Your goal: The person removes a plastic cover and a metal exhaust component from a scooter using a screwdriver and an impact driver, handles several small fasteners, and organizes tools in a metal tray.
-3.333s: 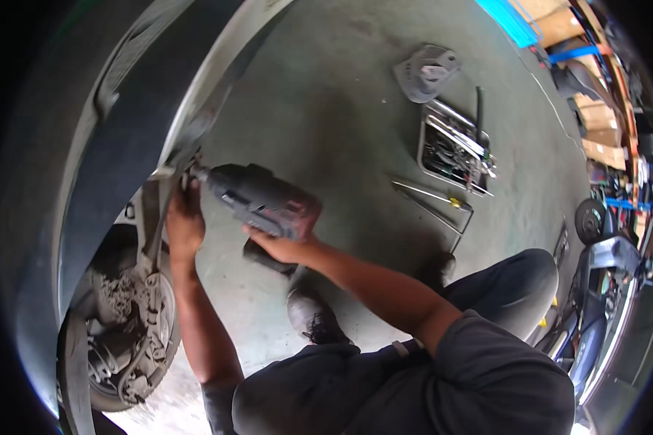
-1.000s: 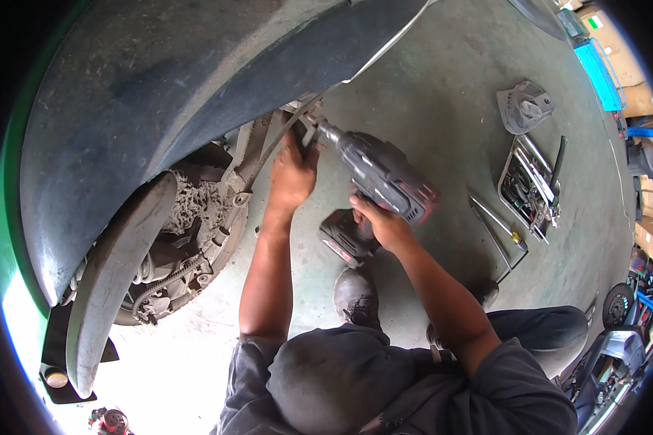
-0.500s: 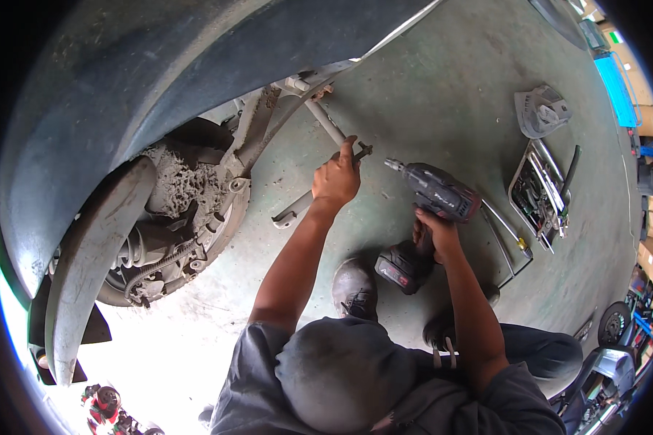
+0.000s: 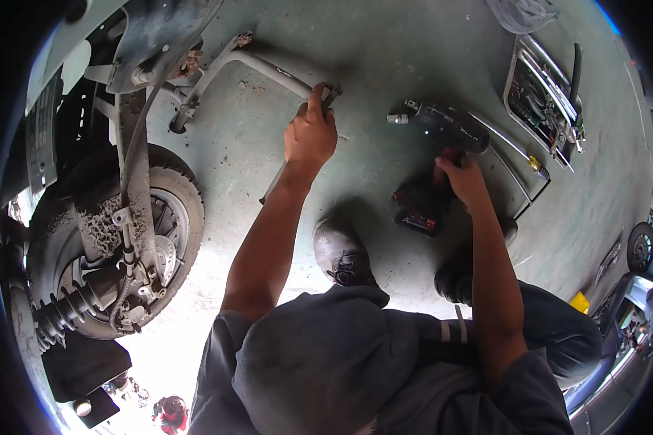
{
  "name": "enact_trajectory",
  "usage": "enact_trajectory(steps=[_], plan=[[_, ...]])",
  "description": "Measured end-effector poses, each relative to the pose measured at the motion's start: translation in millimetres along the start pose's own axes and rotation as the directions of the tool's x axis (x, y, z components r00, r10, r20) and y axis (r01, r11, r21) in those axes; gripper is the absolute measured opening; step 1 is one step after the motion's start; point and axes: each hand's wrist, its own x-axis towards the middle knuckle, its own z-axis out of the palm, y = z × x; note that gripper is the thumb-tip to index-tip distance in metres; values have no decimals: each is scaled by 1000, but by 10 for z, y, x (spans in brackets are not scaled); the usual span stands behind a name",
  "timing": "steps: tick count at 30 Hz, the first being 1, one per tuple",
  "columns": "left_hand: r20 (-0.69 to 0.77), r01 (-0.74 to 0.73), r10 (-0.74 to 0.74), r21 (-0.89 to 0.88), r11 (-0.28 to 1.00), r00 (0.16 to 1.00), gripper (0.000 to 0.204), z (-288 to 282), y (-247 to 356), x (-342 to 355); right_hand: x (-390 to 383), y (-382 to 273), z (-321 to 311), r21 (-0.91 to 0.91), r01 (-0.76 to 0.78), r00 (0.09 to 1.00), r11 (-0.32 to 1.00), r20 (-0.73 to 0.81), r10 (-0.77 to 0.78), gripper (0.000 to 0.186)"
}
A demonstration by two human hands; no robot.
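My left hand is closed around the end of a grey bent metal tube. The tube curves away to the far left toward a motor scooter; whether it is joined to the scooter I cannot tell. A thinner bar from the same end runs back beneath my left wrist. In my right hand is a black cordless impact wrench, gripped by its handle. A socket on its nose points left, apart from the tube. Its battery hangs near the floor beside my shoe.
The scooter's wheel and shock absorber fill the left side. At right lies a metal tray of tools on the floor. Long-handled tools lie between it and the wrench. My shoe stands in the middle.
The view has shifted, showing more of the scooter's wheel and the tube's bend. My left hand still holds the tube, and the impact wrench remains in my right, its nose turned more squarely left.
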Motion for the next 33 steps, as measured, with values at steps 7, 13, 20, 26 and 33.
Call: enact_trajectory(steps=[7, 13, 20, 26, 33], plan=[[-31, -22, 16, -204, 979, 999, 47, -6, -142, 41, -178, -844, -99, -501, 114, 934, 858, -241, -265, 24], [-191, 10, -16, -34, 999, 981, 60, 3, -96, 30, -65, -886, 443, -376, 497, 867, 782, 187, -462, 33], [-155, 21, -43, -140, 990, 987, 72, -123, -96, 47, 1, -522, 754, -483, 471, 871, 738, 118, -478, 34], [-164, 97, -175, -400, 911, 971, 75, -129, -133, 21, 216, -624, 707, 156, 176, 962, 972, 183, -204, 24], [-96, 303, -540, -739, 602, 836, 62, -360, -717, 502, 601, -1391, 884, 392, 87, 959, 916, 216, -184, 35]])
